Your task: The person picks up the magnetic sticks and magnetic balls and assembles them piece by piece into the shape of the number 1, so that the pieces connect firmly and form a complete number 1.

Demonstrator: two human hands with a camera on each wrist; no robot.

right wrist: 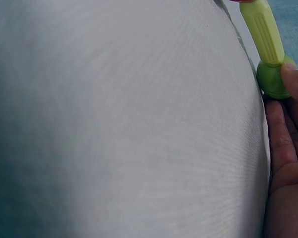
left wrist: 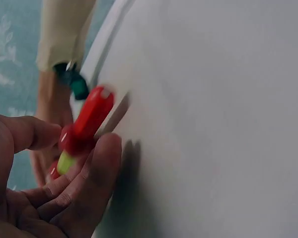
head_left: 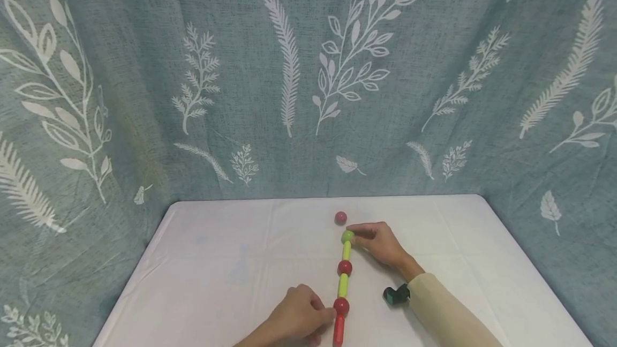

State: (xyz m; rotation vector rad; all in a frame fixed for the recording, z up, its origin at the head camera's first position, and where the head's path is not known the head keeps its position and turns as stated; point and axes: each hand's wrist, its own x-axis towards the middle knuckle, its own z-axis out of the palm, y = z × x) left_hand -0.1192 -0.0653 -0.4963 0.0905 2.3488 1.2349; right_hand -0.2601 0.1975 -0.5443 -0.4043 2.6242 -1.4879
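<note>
A chain of toy rods and balls runs away from me across the white table. From near to far it has a red rod [head_left: 339, 331], a red ball [head_left: 341, 306], a yellow-green rod [head_left: 343, 285], a second red ball [head_left: 344, 268], another yellow-green rod [right wrist: 263, 32] and a green ball [right wrist: 272, 80]. My left hand [head_left: 301, 312] pinches the nearer red ball [left wrist: 75, 141] from the left side. At the far end, my right hand [head_left: 381, 242] holds the green ball [head_left: 347, 236] between thumb and fingers. Just beyond it lies a loose red ball [head_left: 340, 218].
The white-covered table [head_left: 217, 250] has rounded far corners. A teal curtain [head_left: 308, 165] with white leaf prints hangs behind it and along both sides. A dark green-black device [head_left: 396, 295] sits at the right sleeve's cuff [head_left: 424, 288].
</note>
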